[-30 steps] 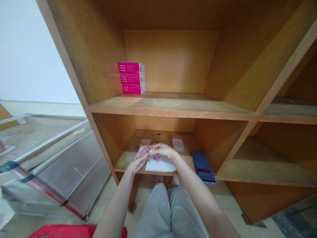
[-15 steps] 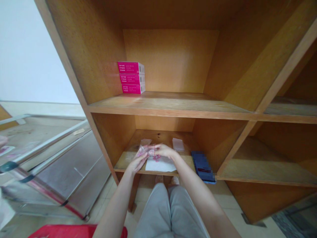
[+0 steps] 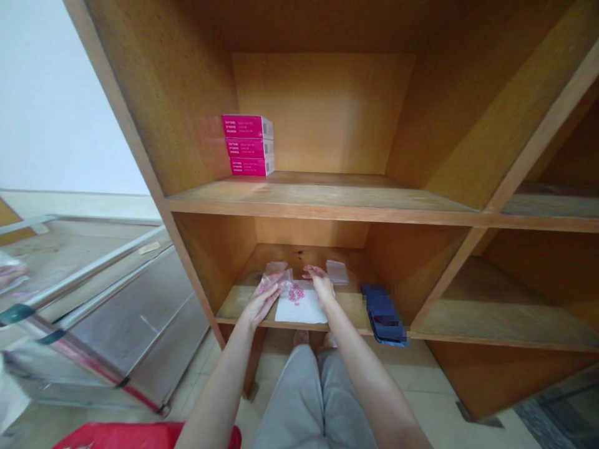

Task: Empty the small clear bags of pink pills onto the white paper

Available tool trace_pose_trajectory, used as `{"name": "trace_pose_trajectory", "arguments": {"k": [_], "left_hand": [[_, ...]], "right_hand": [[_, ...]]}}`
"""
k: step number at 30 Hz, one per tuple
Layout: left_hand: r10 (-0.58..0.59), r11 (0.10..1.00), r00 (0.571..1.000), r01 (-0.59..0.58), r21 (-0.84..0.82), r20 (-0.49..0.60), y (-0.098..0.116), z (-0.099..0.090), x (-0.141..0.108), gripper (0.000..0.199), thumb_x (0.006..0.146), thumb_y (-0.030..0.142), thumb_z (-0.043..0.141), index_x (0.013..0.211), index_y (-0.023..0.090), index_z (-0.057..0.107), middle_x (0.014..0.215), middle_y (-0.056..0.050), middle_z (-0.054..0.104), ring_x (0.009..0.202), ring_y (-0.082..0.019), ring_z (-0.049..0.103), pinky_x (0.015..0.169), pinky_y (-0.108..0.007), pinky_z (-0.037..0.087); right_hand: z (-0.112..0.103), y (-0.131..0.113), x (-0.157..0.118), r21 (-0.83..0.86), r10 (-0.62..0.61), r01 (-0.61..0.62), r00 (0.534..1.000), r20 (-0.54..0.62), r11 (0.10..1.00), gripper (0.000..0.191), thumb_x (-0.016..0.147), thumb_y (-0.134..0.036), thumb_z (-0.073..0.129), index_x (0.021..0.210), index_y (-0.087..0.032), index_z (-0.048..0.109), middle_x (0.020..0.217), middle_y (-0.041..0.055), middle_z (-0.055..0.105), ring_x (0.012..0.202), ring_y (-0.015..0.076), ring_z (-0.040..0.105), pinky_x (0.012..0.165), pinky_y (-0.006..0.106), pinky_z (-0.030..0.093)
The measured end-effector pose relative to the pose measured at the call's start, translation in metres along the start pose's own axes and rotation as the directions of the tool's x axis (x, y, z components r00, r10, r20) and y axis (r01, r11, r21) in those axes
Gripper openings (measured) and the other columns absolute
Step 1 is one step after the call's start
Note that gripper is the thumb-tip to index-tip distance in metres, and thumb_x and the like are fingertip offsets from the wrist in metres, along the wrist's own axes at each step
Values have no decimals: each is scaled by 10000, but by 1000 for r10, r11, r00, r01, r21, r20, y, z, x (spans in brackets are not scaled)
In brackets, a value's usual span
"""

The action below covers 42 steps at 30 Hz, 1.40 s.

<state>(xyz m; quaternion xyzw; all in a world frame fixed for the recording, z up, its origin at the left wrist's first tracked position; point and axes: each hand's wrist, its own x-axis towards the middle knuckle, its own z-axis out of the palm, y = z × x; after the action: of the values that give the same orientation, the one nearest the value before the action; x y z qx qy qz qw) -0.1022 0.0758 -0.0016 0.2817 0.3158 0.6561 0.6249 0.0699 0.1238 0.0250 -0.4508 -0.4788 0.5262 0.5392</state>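
My left hand (image 3: 263, 304) holds a clear plastic bag (image 3: 279, 279) at the left of the lower shelf. Small pink pieces (image 3: 296, 294) lie in a loose cluster on a white sheet of paper (image 3: 299, 313). My right hand (image 3: 319, 278) hovers over the paper's upper right part, its fingers apart; whether a tiny piece is between them is too small to tell. Beyond the left hand rests another clear bag (image 3: 276, 266). To the right of the right hand lies a stack of clear bags (image 3: 337, 272).
Three pink boxes (image 3: 248, 147) are stacked on the upper shelf (image 3: 327, 198). A dark blue object (image 3: 384, 315) overhangs the lower shelf's front edge at right. A metal-framed cart (image 3: 112, 274) stands at left, with something red (image 3: 121, 435) on the floor.
My right hand has drawn away from the plastic bag to the right, and its fingers have parted. The pink pieces show more fully now. My left hand stays on the bag.
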Motion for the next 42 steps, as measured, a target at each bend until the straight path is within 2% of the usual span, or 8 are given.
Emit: {"name": "trace_pose_trajectory", "arguments": {"k": [5,10,13,18,24,30,35,42], "left_hand": [[-14,1000,1000,14,18,-18,-1,-1,1,314,688,7,590,972,140,578,1045,-79,633,912,-168,618,835,-266,493],[9,997,997,-15,74,80,1,2,-2,405,697,50,603,1076,171,529,1172,-94,563,963,-165,595,827,-253,490],[5,995,992,-18,98,126,2,3,-2,436,702,72,607,1111,181,502,1197,-101,543,982,-165,585,828,-255,484],[-12,992,997,3,128,74,1,5,0,348,662,66,642,989,152,562,1137,-95,581,913,-153,611,799,-237,492],[-31,991,995,18,134,94,0,7,2,366,653,77,655,999,146,557,1113,-103,595,935,-171,603,825,-265,478],[-45,984,994,26,178,104,-5,4,8,375,640,101,675,992,152,557,1121,-98,590,977,-177,581,868,-298,450],[-70,968,991,38,249,118,-4,9,10,396,618,130,698,986,166,556,1070,-72,611,949,-171,586,869,-319,438],[6,922,985,-72,380,172,-7,10,16,412,581,179,723,960,142,568,1027,-87,623,931,-187,580,879,-354,403]], "right_hand": [[8,22,0,71,-46,51,997,-63,996,394,749,-421,423,1015,-168,566,1067,102,596,897,192,588,779,307,430],[16,28,1,111,-84,98,989,-124,989,447,765,-438,335,1043,-150,535,1101,120,578,960,178,566,814,298,418],[20,29,1,132,-80,98,987,-136,986,471,760,-463,313,1021,-139,535,1096,132,578,968,177,563,824,296,417],[21,37,0,149,-71,87,991,-111,985,456,764,-461,317,1010,-139,526,1104,139,576,981,185,560,837,311,413],[20,41,2,161,-84,103,989,-124,982,465,788,-462,293,1018,-140,537,1102,134,581,985,179,562,847,306,409],[26,46,12,271,-40,87,984,-175,959,525,778,-558,293,941,-154,585,1033,104,624,943,182,577,838,322,417],[31,58,15,375,1,67,984,-177,924,513,757,-587,345,882,-161,602,987,93,647,916,192,589,841,335,423],[33,64,12,294,-53,93,988,-142,951,499,788,-566,323,909,-167,598,1016,99,636,965,194,579,847,333,431]]}}
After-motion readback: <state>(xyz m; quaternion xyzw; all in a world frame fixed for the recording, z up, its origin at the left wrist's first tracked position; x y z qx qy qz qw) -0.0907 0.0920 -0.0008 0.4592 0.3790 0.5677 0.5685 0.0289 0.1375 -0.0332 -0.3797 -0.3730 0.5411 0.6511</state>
